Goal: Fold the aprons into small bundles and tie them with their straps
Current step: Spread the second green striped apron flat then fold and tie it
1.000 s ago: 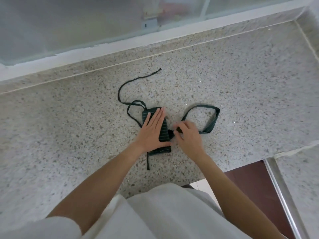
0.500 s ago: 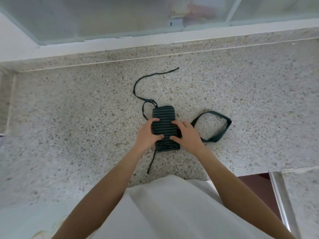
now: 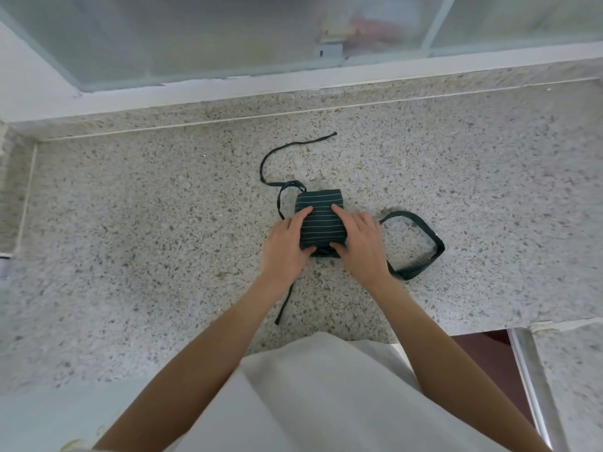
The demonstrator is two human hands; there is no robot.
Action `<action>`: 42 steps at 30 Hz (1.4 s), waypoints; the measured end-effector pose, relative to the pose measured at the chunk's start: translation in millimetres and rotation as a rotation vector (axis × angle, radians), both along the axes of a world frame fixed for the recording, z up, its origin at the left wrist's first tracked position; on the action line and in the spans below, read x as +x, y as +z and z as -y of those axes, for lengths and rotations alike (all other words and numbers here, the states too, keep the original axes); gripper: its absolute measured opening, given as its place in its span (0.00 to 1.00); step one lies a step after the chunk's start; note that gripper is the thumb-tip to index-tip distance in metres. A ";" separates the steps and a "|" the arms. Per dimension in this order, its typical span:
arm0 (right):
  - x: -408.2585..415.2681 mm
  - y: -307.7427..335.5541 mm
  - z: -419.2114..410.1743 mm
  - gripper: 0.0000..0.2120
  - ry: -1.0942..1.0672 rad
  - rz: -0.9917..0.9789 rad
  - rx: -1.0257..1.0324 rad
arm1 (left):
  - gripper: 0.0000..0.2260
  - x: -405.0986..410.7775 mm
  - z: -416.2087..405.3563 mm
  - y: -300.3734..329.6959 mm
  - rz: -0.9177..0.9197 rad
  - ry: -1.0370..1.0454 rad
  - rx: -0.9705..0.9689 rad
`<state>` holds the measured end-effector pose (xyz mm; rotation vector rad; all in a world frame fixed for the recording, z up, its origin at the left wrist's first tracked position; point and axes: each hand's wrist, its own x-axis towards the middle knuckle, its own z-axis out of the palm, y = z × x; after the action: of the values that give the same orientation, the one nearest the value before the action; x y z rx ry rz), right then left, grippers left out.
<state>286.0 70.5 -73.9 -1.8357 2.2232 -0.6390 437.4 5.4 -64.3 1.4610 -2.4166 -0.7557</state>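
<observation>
place: probably a home kitchen | I stand at a speckled stone counter (image 3: 137, 256) | frosted sliding window (image 3: 195, 37) along its far edge, blurred shapes behind | dark red floor (image 3: 483, 357) below

Left hand (image 3: 285, 241) and right hand (image 3: 360, 243) grip opposite sides (thumbs tucked underneath), forearms converging.

Apron bundle (image 3: 321, 220) on counter (image 3: 130, 239) w/ loop strap (image 3: 424, 243) right.

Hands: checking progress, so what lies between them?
The folded apron bundle lies between the left hand and right hand, both gripping it, in the head view.
</observation>
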 end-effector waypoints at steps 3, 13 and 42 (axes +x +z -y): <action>-1.7 -4.1 -7.1 0.24 -0.018 -0.279 -0.107 | 0.27 -1.4 0.2 -9.5 0.040 -0.052 -0.243; -27.3 -30.4 -30.9 0.29 0.288 -0.226 0.021 | 0.25 4.6 6.3 -31.3 -0.023 -0.442 -0.161; -46.1 93.6 -51.3 0.10 -0.673 1.244 -0.123 | 0.10 15.0 -18.6 40.2 -0.135 -0.150 0.405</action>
<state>239.9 121.8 19.6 -0.3037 1.7567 -1.4892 452.3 24.0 -24.1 1.3081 -2.3832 -1.3977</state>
